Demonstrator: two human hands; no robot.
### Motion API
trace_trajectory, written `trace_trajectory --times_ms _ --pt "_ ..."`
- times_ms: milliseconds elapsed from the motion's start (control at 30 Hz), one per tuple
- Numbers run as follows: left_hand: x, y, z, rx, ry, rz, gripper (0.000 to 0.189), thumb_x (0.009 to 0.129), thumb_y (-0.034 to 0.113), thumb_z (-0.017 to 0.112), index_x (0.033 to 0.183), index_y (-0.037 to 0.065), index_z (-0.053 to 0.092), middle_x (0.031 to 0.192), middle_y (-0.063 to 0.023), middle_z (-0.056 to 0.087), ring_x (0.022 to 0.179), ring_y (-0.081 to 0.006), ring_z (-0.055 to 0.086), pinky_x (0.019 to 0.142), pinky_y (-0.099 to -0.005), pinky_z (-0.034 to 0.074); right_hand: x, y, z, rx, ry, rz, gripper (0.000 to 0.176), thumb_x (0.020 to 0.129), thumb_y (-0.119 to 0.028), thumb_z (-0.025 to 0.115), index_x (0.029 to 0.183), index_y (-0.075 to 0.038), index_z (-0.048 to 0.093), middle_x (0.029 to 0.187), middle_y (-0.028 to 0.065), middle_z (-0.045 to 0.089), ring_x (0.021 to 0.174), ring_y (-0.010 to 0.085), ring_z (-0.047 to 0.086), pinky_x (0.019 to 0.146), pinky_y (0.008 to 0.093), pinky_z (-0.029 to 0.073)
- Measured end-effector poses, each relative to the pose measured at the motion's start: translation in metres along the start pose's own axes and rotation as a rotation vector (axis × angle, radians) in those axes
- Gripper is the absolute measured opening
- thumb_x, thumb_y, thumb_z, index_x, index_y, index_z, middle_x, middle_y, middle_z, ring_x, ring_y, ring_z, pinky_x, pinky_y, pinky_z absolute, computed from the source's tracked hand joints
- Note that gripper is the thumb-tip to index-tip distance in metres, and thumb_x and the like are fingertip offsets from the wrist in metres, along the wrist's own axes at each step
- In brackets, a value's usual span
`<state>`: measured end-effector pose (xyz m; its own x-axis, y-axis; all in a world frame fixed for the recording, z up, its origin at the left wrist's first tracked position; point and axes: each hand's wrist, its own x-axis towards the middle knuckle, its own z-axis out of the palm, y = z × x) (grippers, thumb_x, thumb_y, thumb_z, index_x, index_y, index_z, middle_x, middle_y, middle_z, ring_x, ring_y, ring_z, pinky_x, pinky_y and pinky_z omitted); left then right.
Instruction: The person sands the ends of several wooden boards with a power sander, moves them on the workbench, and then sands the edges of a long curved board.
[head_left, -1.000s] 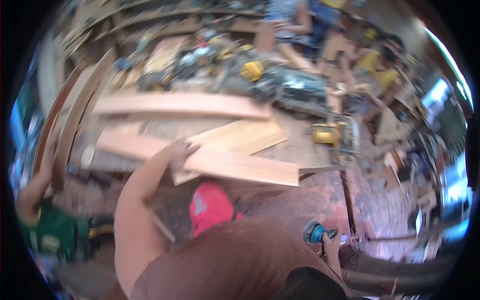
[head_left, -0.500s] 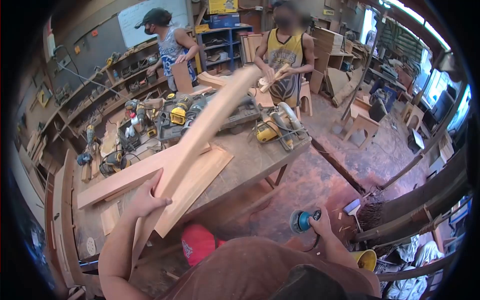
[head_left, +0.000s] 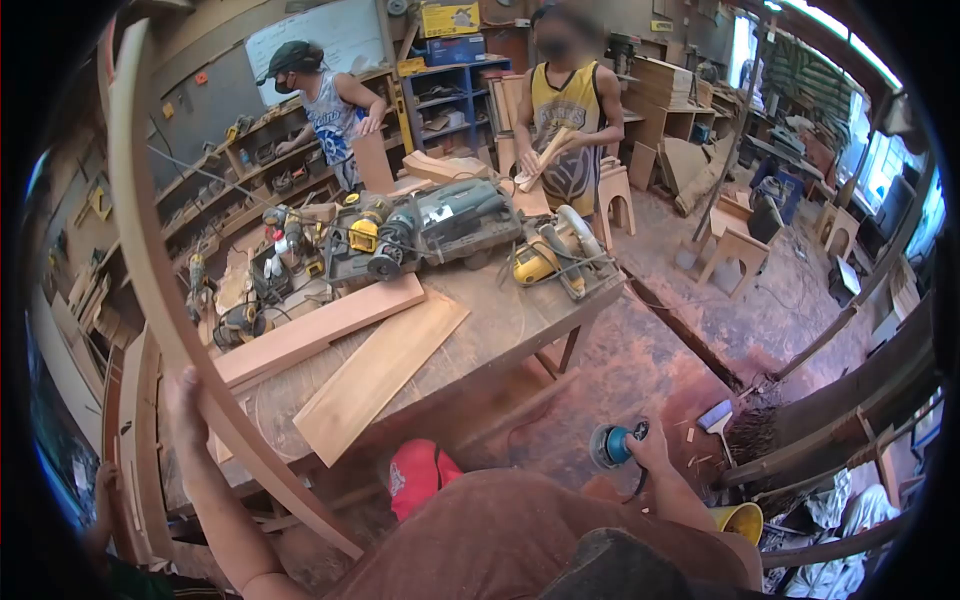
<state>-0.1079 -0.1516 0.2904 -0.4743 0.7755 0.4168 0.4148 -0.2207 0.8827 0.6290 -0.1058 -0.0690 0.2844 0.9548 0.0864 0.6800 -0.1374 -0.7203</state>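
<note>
My left hand is closed on a long, slightly curved wooden board, which stands tilted up at the left, its lower end near my body. Part of the fingers is hidden at the board's edge. Low on the right, my right hand grips a teal orbital sander, held out over the floor. On the workbench before me lie a wide flat board and a narrower thick plank.
Cordless drills, a circular saw and a tool case crowd the bench. Two people stand beyond it, one holding wood pieces. Another person's hand shows at far left. A red cloth item and yellow bucket are near me.
The board in my left hand has swung left and upward, from across the bench to the left side, uncovering the plank and flat board. My right hand keeps the sander nearly in place.
</note>
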Motion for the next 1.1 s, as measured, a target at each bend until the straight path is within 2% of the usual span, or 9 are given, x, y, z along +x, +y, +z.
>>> trace_trajectory --times_ms 133,367,633,767,833,900,933,1000,1100 --pt "0.006 -0.01 -0.037 -0.212 0.191 -0.057 0.072 0.086 0.061 0.066 0.127 0.003 0.056 0.103 -0.0086 0.062 0.09 -0.0191 0.063 0.076 -0.0318 0.054 0.01 -0.01 -0.004 -0.005 -0.045 -0.021 0.065 0.071 -0.023 0.075 0.13 -0.006 0.052 0.122 0.0201 0.06 0.112 0.036 0.06 0.097 0.043 0.048" --pt "-0.002 -0.008 -0.054 -0.564 0.331 -0.026 0.062 0.094 0.056 0.058 0.127 0.004 0.056 0.106 -0.0085 0.063 0.093 -0.018 0.065 0.08 -0.0314 0.055 0.008 -0.018 -0.014 -0.014 -0.023 -0.088 0.064 0.073 -0.021 0.074 0.131 -0.006 0.052 0.114 0.0216 0.061 0.11 0.0348 0.06 0.097 0.0427 0.048" --pt "0.009 -0.075 -0.082 -0.695 0.429 -0.048 0.062 0.096 0.056 0.053 0.132 0.006 0.052 0.115 -0.0112 0.064 0.101 -0.024 0.065 0.09 -0.0389 0.055 0.01 -0.008 -0.025 -0.033 -0.032 -0.063 0.062 0.072 -0.017 0.074 0.129 -0.004 0.052 0.116 0.0204 0.059 0.103 0.0328 0.06 0.093 0.0414 0.047" --pt "-0.021 -0.121 -0.039 -0.743 0.087 0.147 0.067 0.092 0.056 0.057 0.129 0.0 0.053 0.117 -0.0165 0.063 0.106 -0.0306 0.064 0.094 -0.0481 0.053 0.006 0.003 -0.018 0.088 -0.063 -0.103 0.058 0.076 -0.012 0.072 0.129 -0.002 0.052 0.115 0.0181 0.058 0.104 0.0288 0.057 0.095 0.0378 0.044" --pt "-0.005 -0.143 -0.019 -0.562 0.708 -0.218 0.055 0.092 0.049 0.062 0.118 0.001 0.057 0.102 -0.0124 0.063 0.096 -0.0275 0.063 0.086 -0.0455 0.054 0.014 0.027 -0.011 0.059 -0.14 -0.109 0.061 0.078 -0.014 0.072 0.133 0.0 0.048 0.126 0.0202 0.054 0.116 0.0296 0.053 0.103 0.0393 0.04" --pt "0.009 -0.2 0.002 -0.635 0.744 -0.23 0.06 0.088 0.059 0.064 0.116 0.007 0.056 0.091 -0.0067 0.057 0.084 -0.0261 0.057 0.077 -0.0437 0.052 0.016 0.026 -0.01 0.01 -0.224 -0.051 0.058 0.083 -0.014 0.069 0.134 0.002 0.046 0.129 0.0223 0.051 0.121 0.0326 0.049 0.107 0.0396 0.035" --pt "0.003 -0.193 0.019 -0.652 0.804 -0.346 0.061 0.085 0.064 0.063 0.112 0.01 0.055 0.089 -0.0057 0.054 0.081 -0.0255 0.056 0.075 -0.0442 0.051 0.017 0.031 -0.007 0.011 -0.283 -0.07 0.058 0.083 -0.014 0.069 0.134 0.002 0.046 0.129 0.0223 0.051 0.121 0.0326 0.049 0.107 0.0396 0.035" --pt "-0.001 -0.222 0.04 -0.735 0.81 -0.384 0.063 0.086 0.062 0.063 0.121 0.011 0.053 0.101 -0.0095 0.055 0.091 -0.0276 0.056 0.081 -0.046 0.051 0.026 0.046 -0.005 0.067 -0.297 0.044 0.057 0.085 -0.014 0.068 0.135 0.002 0.045 0.129 0.0226 0.051 0.121 0.0337 0.048 0.107 0.0405 0.035" --pt "-0.012 -0.295 0.056 -0.753 0.832 -0.378 0.067 0.087 0.059 0.064 0.132 0.012 0.049 0.115 -0.0129 0.055 0.107 -0.0298 0.056 0.09 -0.0485 0.05 0.022 0.052 -0.003 -0.011 -0.3 -0.049 0.057 0.086 -0.014 0.068 0.135 0.003 0.044 0.13 0.0235 0.05 0.122 0.0341 0.047 0.108 0.0405 0.034"
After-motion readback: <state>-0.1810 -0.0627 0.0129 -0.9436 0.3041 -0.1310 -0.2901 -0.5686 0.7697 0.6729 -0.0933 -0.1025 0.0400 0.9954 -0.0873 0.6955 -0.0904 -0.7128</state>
